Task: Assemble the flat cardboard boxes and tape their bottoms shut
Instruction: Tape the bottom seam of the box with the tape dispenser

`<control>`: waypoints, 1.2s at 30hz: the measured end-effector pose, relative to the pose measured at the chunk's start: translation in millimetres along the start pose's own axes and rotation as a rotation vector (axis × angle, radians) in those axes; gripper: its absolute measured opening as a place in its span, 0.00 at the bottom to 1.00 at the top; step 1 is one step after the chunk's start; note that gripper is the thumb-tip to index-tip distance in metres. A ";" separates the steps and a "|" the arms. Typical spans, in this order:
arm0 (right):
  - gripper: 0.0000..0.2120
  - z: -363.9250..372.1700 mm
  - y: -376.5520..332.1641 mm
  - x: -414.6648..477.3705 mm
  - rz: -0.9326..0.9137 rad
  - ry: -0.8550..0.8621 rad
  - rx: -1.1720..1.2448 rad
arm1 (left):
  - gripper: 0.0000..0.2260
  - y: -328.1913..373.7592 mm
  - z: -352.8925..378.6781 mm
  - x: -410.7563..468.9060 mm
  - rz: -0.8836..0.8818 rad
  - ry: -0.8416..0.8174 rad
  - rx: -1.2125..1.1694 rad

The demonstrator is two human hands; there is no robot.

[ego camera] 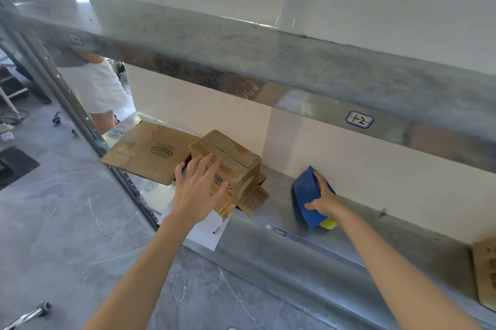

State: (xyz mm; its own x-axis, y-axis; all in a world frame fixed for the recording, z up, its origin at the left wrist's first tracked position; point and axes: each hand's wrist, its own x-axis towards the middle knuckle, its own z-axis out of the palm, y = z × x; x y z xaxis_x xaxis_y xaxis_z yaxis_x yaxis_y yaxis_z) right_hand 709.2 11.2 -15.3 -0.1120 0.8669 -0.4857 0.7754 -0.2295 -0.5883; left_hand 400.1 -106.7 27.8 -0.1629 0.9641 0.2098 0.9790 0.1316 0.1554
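While the box (228, 154) sits taped side up on the metal shelf (281, 187), the left hand (200, 187) lies over its near face with fingers straight and spread. Loose flaps stick out from under the box. Flat cardboard (150, 151) lies just to its left, overhanging the shelf edge, and a paper sheet (206, 233) pokes out in front. Well to the right, the right hand (324, 199) grips a blue dispenser (306, 193), fingers curled over its top. A label (359, 120) marks the beam above. Another person (96, 85) stands far left.
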 end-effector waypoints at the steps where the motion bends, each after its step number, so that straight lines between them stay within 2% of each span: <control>1: 0.49 -1.8 0.2 2.5 -0.003 0.004 0.021 | 0.25 0.5 -0.6 0.1 0.004 0.001 0.004; 8: 0.41 1.9 -3.0 -2.3 -0.035 0.090 0.019 | 0.24 4.7 -4.4 4.3 0.025 0.021 -0.054; 11: 0.35 0.1 -9.3 -15.1 -0.183 0.230 -0.102 | 0.23 7.5 -5.7 6.0 0.049 0.050 -0.079; 14: 0.34 -8.6 -20.6 -29.1 -0.349 0.308 -0.238 | 0.21 13.3 -7.3 9.7 0.074 0.076 -0.132; 19: 0.38 -26.6 -36.9 -51.8 -0.534 0.219 -0.453 | 0.19 23.5 -11.7 18.8 0.098 0.065 -0.280; 28: 0.40 -25.9 -53.9 -72.2 -0.748 0.134 -0.538 | 0.19 29.5 -16.8 28.2 0.171 -0.070 -0.574; 32: 0.41 -18.3 -58.8 -77.9 -0.833 0.152 -0.607 | 0.19 28.7 -21.0 28.8 0.210 -0.166 -0.732; 36: 0.40 -10.9 -61.9 -79.7 -0.896 0.175 -0.651 | 0.22 28.3 -23.2 25.6 0.213 -0.219 -0.783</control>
State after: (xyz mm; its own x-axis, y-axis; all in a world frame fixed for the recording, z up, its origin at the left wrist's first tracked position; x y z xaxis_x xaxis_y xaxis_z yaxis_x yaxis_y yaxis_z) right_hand 676.9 -38.9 66.9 -0.7433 0.6651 0.0718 0.6416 0.7391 -0.2050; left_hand 420.8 -83.7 60.0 0.1220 0.9839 0.1307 0.6055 -0.1781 0.7757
